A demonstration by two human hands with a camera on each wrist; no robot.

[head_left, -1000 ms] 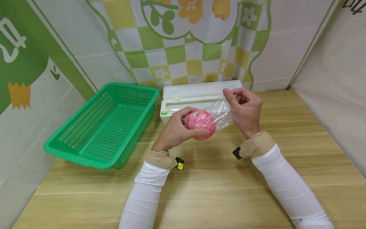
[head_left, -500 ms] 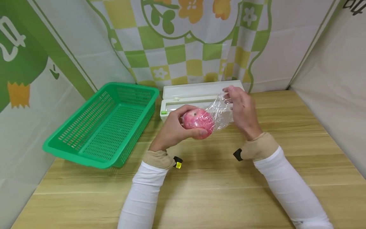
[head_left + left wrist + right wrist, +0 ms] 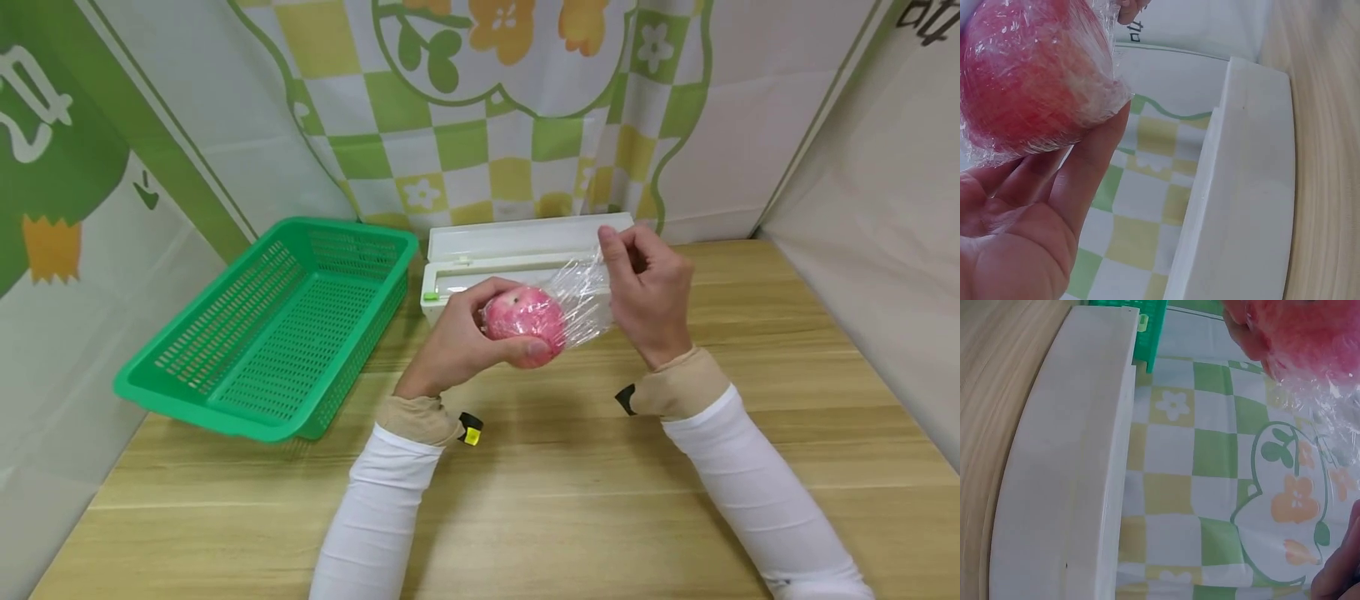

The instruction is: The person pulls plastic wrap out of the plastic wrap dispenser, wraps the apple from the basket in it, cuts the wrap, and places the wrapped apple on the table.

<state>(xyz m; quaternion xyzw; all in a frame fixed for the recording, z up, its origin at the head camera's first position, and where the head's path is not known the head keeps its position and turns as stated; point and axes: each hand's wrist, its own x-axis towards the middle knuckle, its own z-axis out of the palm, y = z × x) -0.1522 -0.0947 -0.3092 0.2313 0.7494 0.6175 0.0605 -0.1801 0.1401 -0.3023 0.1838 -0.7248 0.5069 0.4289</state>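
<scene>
In the head view, a round pink-red apple (image 3: 527, 318) in clear film sits in my left hand (image 3: 459, 337), the thumb across its near side. A tail of cling film (image 3: 583, 304) stretches from the apple to my right hand (image 3: 651, 287), which pinches its end between thumb and curled fingers. The left wrist view shows the wrapped apple (image 3: 1029, 81) resting against the fingers, film bunched at its lower edge. In the right wrist view, the apple (image 3: 1310, 337) is at the top right, with creased film below it.
Behind the hands stands a white cling film dispenser (image 3: 442, 315) with its lid (image 3: 525, 233) raised and a green slider (image 3: 431, 297). A green slotted basket (image 3: 300, 429) stands to the left on the wooden table (image 3: 555, 517). A patterned curtain (image 3: 461, 146) hangs behind.
My right hand's fingers loosened and the film went slack and crumpled half a second ago; now they pinch it again and it is pulled taut. The left hand keeps holding the apple.
</scene>
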